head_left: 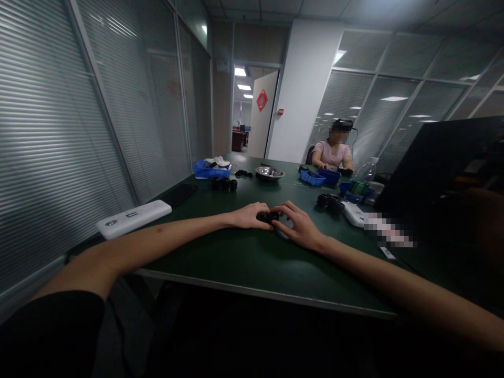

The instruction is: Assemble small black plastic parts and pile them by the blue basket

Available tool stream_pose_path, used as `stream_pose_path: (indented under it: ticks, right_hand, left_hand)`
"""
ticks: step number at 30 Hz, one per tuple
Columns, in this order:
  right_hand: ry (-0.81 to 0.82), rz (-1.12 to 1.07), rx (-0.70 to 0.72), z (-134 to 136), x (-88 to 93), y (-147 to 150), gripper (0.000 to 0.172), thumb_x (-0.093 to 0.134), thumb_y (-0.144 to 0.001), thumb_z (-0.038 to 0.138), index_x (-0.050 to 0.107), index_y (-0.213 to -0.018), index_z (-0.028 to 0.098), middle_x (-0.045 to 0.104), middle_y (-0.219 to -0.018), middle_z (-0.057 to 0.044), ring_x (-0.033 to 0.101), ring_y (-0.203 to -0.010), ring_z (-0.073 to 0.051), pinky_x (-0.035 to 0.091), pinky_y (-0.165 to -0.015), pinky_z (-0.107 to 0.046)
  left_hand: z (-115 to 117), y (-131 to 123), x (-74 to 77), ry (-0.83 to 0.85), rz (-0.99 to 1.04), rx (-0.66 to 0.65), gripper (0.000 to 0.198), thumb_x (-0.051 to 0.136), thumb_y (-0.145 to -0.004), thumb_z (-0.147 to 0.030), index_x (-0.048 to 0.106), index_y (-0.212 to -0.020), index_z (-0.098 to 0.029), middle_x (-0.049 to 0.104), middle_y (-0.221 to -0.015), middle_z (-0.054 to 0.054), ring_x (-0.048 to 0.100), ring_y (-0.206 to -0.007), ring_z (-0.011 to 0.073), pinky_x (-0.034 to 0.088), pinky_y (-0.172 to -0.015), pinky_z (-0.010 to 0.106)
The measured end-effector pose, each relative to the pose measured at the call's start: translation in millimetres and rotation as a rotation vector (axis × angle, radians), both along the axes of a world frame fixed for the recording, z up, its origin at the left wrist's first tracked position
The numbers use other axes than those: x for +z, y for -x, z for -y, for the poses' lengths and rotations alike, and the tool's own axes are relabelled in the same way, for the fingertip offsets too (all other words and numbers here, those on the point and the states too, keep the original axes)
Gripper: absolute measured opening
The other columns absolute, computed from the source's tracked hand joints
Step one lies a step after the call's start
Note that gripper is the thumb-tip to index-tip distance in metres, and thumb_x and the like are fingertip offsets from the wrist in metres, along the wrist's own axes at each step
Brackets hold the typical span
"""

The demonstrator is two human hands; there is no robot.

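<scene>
Both hands meet over the green tabletop (236,262) at a small black rounded part (268,216), whose exact kind I cannot make out. My left hand (251,216) is closed on its left side, thumb in front and fingers behind. From the right, my right hand (298,226) grips the same part between thumb and curled fingers. My fingers cover some of it. Beyond the left hand, several similar black round parts (224,183) stand in a row. Another cluster of black parts (329,202) lies to the right.
A white case (134,218) and a dark flat pad (181,195) lie at left. Farther back are a blue bin (210,171), a metal bowl (270,175) and another blue bin (312,178). A plastic bottle (361,181) stands at right. A person (331,153) sits across the table.
</scene>
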State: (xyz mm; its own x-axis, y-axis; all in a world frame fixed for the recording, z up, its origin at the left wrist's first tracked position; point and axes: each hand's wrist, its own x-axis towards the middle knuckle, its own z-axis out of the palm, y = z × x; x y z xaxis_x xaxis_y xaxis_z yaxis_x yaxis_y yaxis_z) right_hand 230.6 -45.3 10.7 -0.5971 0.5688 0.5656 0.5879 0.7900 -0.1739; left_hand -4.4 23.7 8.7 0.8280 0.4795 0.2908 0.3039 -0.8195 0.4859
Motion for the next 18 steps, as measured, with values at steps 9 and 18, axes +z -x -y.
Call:
stream_pose_path:
  ticks: [9, 18]
  right_hand:
    - [-0.004, -0.006, 0.023, -0.3, -0.9, 0.4, 0.028, 0.057, -0.099, 0.032, 0.059, -0.127, 0.027, 0.062, -0.117, -0.009, 0.063, -0.100, -0.025, 0.057, -0.088, -0.042]
    - [0.009, -0.002, 0.061, 1.5, 1.5, 1.2, 0.031, 0.056, -0.098, 0.025, 0.057, -0.128, 0.026, 0.061, -0.120, -0.009, 0.063, -0.102, -0.025, 0.056, -0.091, -0.043]
  left_hand:
    - [-1.4, -0.7, -1.3, -0.011, -0.004, 0.004, 0.048, 0.070, -0.083, -0.057, 0.067, -0.110, -0.018, 0.060, -0.104, 0.007, 0.055, -0.099, 0.0239, 0.041, -0.086, 0.035]
    - [-2.2, -0.3, -1.6, -0.013, -0.007, -0.002, 0.050, 0.068, -0.084, -0.060, 0.067, -0.112, -0.018, 0.060, -0.105, 0.007, 0.055, -0.100, 0.0243, 0.041, -0.087, 0.035]
